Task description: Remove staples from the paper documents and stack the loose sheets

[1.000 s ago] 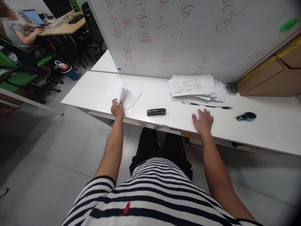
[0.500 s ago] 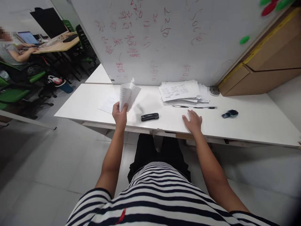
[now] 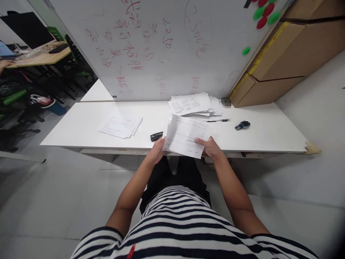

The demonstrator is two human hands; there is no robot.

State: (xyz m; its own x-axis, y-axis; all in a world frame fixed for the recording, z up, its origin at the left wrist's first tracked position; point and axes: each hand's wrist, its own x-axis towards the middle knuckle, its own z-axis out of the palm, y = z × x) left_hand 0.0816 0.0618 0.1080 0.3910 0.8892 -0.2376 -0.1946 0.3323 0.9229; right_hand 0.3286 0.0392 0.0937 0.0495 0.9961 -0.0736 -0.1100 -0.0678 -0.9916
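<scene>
Both my hands hold a small set of printed paper sheets (image 3: 184, 135) over the front edge of the white table (image 3: 86, 126). My left hand (image 3: 156, 151) grips the sheets' left edge, and my right hand (image 3: 211, 147) pinches the right side with its thumb on top. A black stapler (image 3: 155, 136) lies on the table just left of the held sheets, partly hidden by them. Further left a small pile of papers (image 3: 121, 126) lies flat. A bigger stack of printed papers (image 3: 191, 104) rests at the back near the whiteboard.
A black pen (image 3: 217, 120) lies in front of the big stack, and a small dark blue object (image 3: 242, 125) sits to its right. A whiteboard (image 3: 161, 46) with red writing stands behind the table, cardboard boxes (image 3: 283, 68) at right. Desks and green chairs (image 3: 16, 96) stand at far left.
My left hand lifted sheets from the left pile and carried them right to the middle. My right hand left the tabletop and took hold of them. The view tilted and shifted.
</scene>
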